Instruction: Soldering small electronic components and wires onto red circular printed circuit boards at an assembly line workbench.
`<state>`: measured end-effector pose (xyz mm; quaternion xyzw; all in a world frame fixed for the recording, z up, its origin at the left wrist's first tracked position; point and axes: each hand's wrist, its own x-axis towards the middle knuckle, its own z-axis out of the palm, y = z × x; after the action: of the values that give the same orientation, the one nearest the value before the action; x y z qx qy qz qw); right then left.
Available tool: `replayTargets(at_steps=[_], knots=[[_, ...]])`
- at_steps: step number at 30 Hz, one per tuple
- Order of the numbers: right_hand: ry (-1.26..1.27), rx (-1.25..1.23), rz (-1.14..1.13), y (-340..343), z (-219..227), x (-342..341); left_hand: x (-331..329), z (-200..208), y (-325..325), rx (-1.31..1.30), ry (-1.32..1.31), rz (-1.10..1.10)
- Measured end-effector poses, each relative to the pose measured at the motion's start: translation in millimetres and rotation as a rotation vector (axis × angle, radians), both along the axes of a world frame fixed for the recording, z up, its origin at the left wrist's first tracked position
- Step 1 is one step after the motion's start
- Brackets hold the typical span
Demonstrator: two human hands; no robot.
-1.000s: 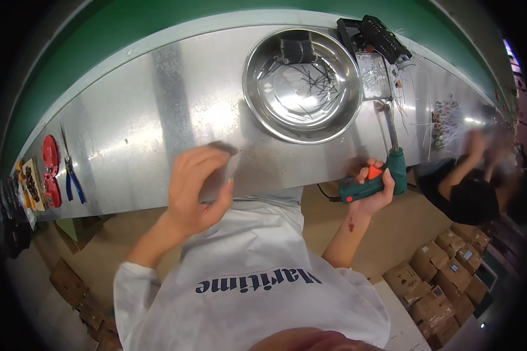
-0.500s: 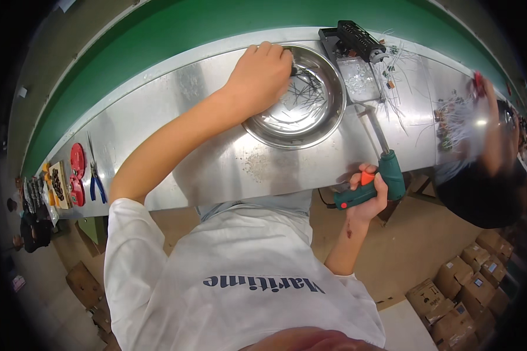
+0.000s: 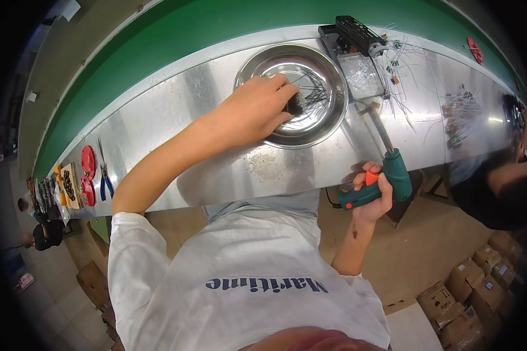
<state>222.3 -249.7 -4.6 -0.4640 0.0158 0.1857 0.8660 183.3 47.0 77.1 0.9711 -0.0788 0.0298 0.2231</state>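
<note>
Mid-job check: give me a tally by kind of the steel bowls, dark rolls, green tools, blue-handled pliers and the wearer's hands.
Steel bowl: 1
Dark roll: 1
Green tool: 1
Blue-handled pliers: 1
Wearer's hands: 2 (left hand, right hand)
Total: 6

The left hand [image 3: 260, 110] has drawn the black bundle [image 3: 297, 104] nearer.

Upper centre of my frame, the bowl [image 3: 334, 112] sits on the tabletop [image 3: 175, 111], wires [image 3: 315, 93] lying in it, right of my left fingers [image 3: 283, 90]; a tray [image 3: 376, 96] stands just right, the trigger tool [image 3: 397, 171] below it in my right fingers [image 3: 371, 167], pliers [image 3: 105, 184] at far left
</note>
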Motion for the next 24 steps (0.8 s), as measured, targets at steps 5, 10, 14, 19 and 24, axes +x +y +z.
replayTargets(at_steps=[5,10,14,19,24], knots=[[0.004,-0.058,-0.003,3,5,0,10,10,9,-0.249,-0.017,0.143],[0.004,-0.055,-0.007,4,4,-1,28,-14,22,-0.508,0.041,0.273],[-0.002,-0.073,-0.017,4,2,-2,35,-27,24,-0.728,0.078,0.344],[-0.018,0.001,0.000,0,-1,-2,44,1,16,-0.698,0.270,0.380],[-0.010,-0.067,0.002,2,1,-3,40,-29,22,-0.151,-0.126,-0.006]])
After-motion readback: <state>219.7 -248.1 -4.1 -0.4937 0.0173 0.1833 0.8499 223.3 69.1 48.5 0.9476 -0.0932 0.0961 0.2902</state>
